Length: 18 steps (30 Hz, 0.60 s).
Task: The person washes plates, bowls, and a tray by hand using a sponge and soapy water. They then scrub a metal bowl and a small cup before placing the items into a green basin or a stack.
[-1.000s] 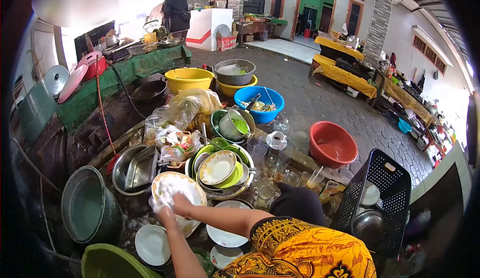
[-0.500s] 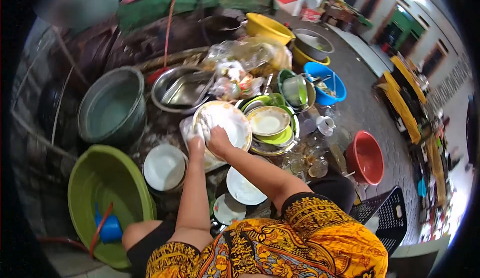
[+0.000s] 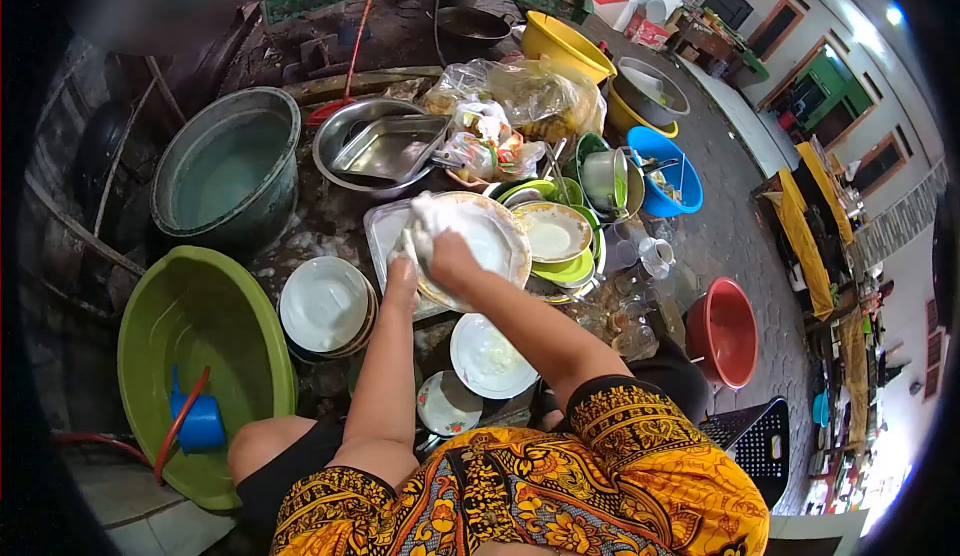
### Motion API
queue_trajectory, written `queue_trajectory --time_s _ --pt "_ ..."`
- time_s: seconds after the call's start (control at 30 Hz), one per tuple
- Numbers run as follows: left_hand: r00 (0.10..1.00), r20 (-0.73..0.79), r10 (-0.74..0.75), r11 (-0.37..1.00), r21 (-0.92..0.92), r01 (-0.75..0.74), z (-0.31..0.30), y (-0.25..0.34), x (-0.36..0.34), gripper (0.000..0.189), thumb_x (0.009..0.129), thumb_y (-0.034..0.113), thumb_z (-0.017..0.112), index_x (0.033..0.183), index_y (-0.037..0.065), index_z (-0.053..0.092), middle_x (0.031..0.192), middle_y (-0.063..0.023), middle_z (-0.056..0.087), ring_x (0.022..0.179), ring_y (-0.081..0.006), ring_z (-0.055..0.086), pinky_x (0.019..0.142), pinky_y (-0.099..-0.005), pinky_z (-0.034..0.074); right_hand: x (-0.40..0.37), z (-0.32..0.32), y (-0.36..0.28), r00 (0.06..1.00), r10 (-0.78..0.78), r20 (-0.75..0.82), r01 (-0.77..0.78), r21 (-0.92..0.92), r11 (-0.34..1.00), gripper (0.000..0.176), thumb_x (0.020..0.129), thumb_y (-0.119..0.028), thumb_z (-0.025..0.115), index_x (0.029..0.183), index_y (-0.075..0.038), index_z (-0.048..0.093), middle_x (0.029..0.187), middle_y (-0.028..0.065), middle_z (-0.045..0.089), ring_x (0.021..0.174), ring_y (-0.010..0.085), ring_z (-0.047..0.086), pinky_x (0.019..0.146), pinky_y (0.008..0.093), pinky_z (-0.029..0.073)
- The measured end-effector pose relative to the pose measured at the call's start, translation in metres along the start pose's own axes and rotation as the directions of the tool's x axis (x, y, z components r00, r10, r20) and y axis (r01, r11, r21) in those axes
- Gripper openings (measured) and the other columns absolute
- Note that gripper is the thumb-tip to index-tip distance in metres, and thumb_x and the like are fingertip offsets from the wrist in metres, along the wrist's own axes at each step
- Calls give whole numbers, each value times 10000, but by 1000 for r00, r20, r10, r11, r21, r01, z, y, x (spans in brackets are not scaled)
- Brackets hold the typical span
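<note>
My left hand, coated in suds, grips the left rim of a round white plate with a patterned border. My right hand is closed over a white, foamy lump that looks like a soapy sponge, pressed against the plate's upper left. Suds hide the fingertips of both hands. Beneath the plate lies a rectangular tray. Right of it, a smaller plate rests on a pile of green and white dishes. White bowls are stacked to the left, and a white plate lies nearer me.
A green tub holding a blue dipper and a dark tub of water stand left. A steel basin and plastic bags lie ahead. Glasses, a blue basin and a red basin are right.
My right hand and the foam have shifted up across the plate, which looks turned or tilted slightly. The whole view has also swung a little.
</note>
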<state>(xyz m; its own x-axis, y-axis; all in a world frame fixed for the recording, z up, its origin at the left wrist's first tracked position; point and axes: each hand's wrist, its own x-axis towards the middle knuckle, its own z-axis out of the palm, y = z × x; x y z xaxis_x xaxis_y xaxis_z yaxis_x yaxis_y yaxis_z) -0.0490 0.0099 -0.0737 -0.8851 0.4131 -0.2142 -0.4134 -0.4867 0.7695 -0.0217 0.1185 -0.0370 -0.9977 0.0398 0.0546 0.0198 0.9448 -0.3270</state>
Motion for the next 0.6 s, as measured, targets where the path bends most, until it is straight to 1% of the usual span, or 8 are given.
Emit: queue_trajectory --time_s 0.1,0.17,0.23,0.37,0.47,0.5,0.53,0.6 --pt "996 -83 -21 961 -275 -3 -7 1 -4 289 835 170 422 1068 19 504 998 -74 554 887 -182 544 758 -300 449 -38 -2 -24 974 -218 -55 220 41 975 437 705 -272 536 1053 -11 493 915 239 531 851 363 517 768 422 402" --pt "997 -77 -31 948 -318 6 -20 -1 5 293 820 141 417 1069 12 502 983 -93 563 861 -191 565 742 -303 467 -62 -41 -32 928 -246 280 222 114 968 476 730 -268 521 1178 -140 424 991 191 526 837 341 532 769 422 406" --pt "999 -43 20 936 -350 -34 -28 0 8 310 839 170 428 1086 -9 490 997 -118 570 870 -212 577 727 -336 489 -61 -42 -5 925 -261 274 260 42 965 488 768 -241 478 1236 -280 347 1025 148 522 781 305 560 728 412 432" --pt "999 -37 3 980 -201 -11 -31 -3 17 297 838 189 467 1080 19 501 985 -101 576 842 -190 583 703 -329 495 -27 -43 41 989 -147 -33 115 -464 878 444 774 -176 441 1205 -264 381 904 124 571 694 258 580 606 377 465" --pt "1000 -22 16 985 -171 -20 -5 4 6 295 812 149 472 1076 21 501 971 -76 569 862 -164 558 742 -289 461 -8 -24 15 955 281 -95 -289 -81 954 184 738 -148 468 772 -22 598 771 141 562 712 299 558 633 401 444" --pt "1000 -21 17 984 -176 -21 -2 3 5 295 812 149 472 1076 21 501 971 -76 569 862 -164 558 742 -289 461 -9 -3 16 989 14 -149 -26 -82 996 208 738 -177 480 797 -11 591 781 168 558 752 321 545 675 423 431" --pt "998 -63 30 985 -167 -40 -2 1 6 294 813 148 474 1078 25 501 965 -71 570 855 -158 555 738 -283 460 -10 1 -5 997 57 61 -50 -102 994 356 725 -232 489 987 5 529 836 262 546 821 390 528 747 436 411" --pt "991 -132 30 964 -260 -64 -9 -3 3 285 815 141 476 1079 39 504 947 -65 571 836 -153 552 729 -278 461 -36 6 -26 996 -65 57 57 123 991 580 712 -216 512 1236 -70 311 955 278 509 830 422 508 773 446 397"
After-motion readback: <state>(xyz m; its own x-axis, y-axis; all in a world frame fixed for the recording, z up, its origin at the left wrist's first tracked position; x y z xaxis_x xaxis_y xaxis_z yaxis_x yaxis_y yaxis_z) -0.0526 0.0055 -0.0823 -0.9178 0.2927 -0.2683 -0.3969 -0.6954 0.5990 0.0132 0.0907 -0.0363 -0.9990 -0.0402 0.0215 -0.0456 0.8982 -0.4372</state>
